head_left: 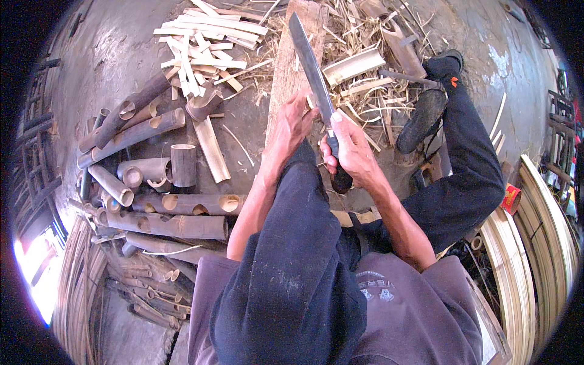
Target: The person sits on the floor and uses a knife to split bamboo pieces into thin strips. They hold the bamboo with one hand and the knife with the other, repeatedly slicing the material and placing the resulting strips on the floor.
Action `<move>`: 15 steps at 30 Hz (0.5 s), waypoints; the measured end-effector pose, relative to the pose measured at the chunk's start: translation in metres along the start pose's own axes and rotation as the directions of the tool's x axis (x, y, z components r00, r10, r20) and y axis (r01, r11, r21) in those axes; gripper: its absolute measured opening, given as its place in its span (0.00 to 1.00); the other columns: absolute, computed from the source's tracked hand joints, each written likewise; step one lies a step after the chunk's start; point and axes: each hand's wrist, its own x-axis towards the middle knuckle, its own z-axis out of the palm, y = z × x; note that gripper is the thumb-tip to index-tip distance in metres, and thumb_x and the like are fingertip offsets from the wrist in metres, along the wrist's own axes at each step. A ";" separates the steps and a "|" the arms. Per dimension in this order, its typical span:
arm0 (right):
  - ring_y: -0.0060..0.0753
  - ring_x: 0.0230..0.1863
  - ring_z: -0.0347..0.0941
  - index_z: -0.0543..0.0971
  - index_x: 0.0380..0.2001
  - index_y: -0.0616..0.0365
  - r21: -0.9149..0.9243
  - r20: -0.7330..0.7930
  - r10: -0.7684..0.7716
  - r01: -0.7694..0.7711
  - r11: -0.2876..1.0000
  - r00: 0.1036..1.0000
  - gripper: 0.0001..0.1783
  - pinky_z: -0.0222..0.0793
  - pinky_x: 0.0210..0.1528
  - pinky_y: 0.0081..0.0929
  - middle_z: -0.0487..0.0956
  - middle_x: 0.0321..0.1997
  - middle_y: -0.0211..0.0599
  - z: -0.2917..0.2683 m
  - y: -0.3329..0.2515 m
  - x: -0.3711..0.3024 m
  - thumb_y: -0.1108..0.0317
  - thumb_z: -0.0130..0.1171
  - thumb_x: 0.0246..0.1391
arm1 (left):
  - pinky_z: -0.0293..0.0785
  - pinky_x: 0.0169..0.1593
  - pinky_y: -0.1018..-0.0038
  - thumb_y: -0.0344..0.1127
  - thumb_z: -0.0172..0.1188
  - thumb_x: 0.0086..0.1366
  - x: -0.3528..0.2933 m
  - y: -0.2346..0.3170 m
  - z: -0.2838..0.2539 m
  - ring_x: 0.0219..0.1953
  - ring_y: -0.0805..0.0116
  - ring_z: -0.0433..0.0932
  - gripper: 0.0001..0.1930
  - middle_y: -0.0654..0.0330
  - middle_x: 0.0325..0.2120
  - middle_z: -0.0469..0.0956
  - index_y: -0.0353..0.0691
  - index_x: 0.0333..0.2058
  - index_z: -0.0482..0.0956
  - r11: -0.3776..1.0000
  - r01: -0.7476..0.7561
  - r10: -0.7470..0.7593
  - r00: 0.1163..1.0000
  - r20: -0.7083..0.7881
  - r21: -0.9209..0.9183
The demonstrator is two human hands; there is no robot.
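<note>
My right hand (pixel 354 151) is wrapped round the dark handle of a long knife (pixel 314 72), its broad metal blade pointing up and slightly left. Close beside the blade's lower part is my left hand (pixel 294 121), with its fingers curled together. A small pale bit shows at the left fingertips, too small to name. Beneath the hands and blade lies a rough wooden plank (pixel 285 76). A pale split bamboo piece (pixel 354 66) rests among shavings to the right of the blade.
Pale bamboo strips (pixel 207 39) are heaped at the far left. Dark bamboo tubes (pixel 173 225), several with cut holes, lie to the left. Long pale slats (pixel 514 274) stand at the right, near a small red packet (pixel 511 199). My bent legs flank the work.
</note>
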 end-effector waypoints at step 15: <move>0.15 0.15 0.62 0.68 0.44 0.51 -0.034 0.026 -0.027 0.028 0.999 0.999 0.25 0.59 0.15 0.17 0.68 0.20 0.26 -0.002 0.000 0.000 0.40 0.40 0.64 | 0.73 0.38 0.59 0.28 0.59 0.59 0.000 -0.009 0.005 0.37 0.42 0.77 0.20 0.43 0.36 0.76 0.40 0.51 0.70 0.997 -0.070 0.073 0.996 -0.047 0.044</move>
